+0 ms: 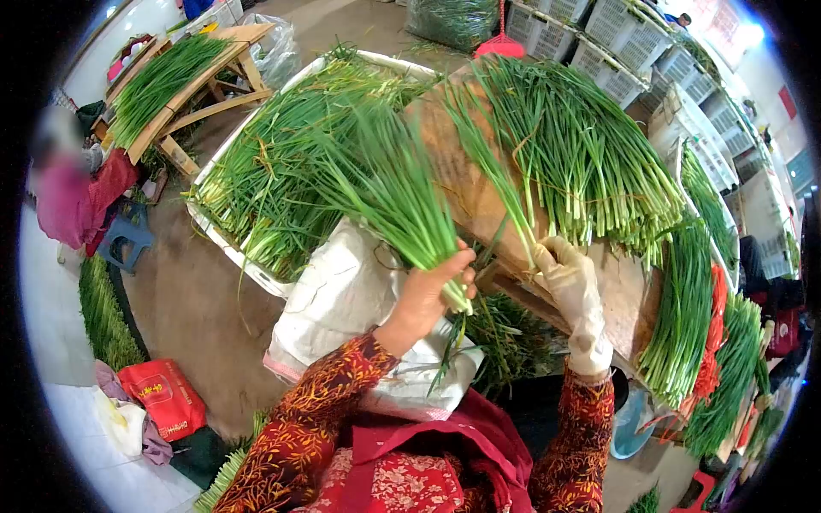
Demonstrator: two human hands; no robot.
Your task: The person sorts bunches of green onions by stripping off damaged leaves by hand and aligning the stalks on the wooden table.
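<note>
My left hand [430,292], bare, is wrapped round the pale lower stalks of a bunch of garlic chives [389,192]. The leaf ends fan up and to the left and are blurred. On my right hand [571,282] is a whitish glove. Its fingers pinch the bases of a few loose chives [498,167] that lie across the brown wooden board [457,167]. A large pile of chives [581,141] rests on the board beyond that hand, stalk bases toward me. White sacking [329,299] covers the area below my left hand.
A white crate [235,267] heaped with chives stands left of the board. Another bundle [684,308] lies at right by red ties [712,342]. A person [81,192] sits far left near a wooden bench [201,77]. White crates [620,38] are stacked at the back.
</note>
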